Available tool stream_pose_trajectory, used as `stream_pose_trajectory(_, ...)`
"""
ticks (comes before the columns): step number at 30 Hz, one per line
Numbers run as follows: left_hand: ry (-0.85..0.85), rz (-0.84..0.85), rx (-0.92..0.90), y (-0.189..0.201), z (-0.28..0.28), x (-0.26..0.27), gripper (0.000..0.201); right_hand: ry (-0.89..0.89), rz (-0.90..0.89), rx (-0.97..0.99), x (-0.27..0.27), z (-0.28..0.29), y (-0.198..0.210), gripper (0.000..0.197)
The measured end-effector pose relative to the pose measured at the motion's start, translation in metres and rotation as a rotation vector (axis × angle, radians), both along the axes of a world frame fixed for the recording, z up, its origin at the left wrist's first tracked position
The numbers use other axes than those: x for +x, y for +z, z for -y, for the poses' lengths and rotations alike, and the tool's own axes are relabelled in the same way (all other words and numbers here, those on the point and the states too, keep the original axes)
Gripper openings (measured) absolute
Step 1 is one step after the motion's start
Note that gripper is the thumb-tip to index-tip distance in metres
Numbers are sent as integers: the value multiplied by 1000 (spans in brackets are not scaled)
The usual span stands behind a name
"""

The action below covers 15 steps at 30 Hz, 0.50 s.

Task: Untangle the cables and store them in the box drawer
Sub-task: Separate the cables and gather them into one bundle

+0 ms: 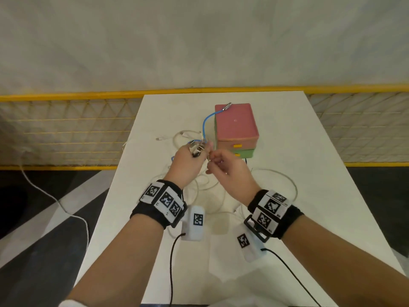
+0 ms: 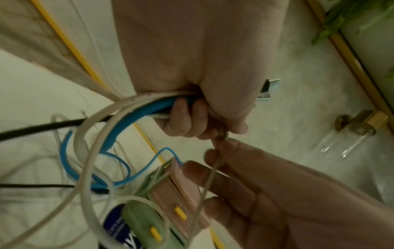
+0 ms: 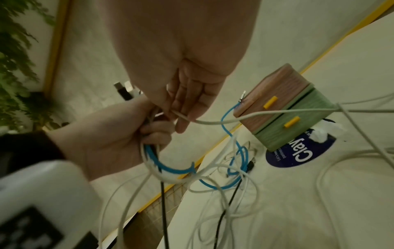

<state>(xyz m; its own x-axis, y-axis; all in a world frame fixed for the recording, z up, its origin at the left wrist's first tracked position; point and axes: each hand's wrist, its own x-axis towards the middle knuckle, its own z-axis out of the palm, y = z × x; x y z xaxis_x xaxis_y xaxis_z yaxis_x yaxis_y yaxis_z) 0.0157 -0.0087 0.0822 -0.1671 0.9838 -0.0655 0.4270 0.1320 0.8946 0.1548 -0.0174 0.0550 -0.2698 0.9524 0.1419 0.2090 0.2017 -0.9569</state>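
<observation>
A small box with a pink top drawer and a green lower drawer, both closed, stands at the table's far middle. My left hand is raised in front of it. It grips a bundle of cable ends, blue, white and black. The blue cable arcs from that fist up to its metal plug on the box's top. My right hand is just right of the left and pinches a thin white cable that runs off right. Tangled loops hang to the table.
White cable loops lie on the white table under and right of my hands. A round blue label lies under the box. A yellow mesh fence runs behind the table. A white cord trails on the floor at the left.
</observation>
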Motion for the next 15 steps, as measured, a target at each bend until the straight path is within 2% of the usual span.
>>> stream_pose_trajectory(3, 42, 107, 107, 11, -3, 7, 37, 54, 77, 53, 4, 1, -1, 8)
stream_pose_trajectory(5, 85, 237, 177, 20, -7, 5, 40, 110, 160, 71, 13, 2, -8, 17)
stream_pose_trajectory(11, 267, 854, 260, 49, -14, -23, 31, 166, 451, 4, 62, 1, -25, 27)
stream_pose_trajectory(13, 270, 826, 260, 55, -17, -39, 35, 126, 480, -49, 83, 0, -28, 29)
stream_pose_trajectory(15, 204, 645, 208, 56, -17, -46, 29, 57, 459, -75, 97, -1, -23, 30)
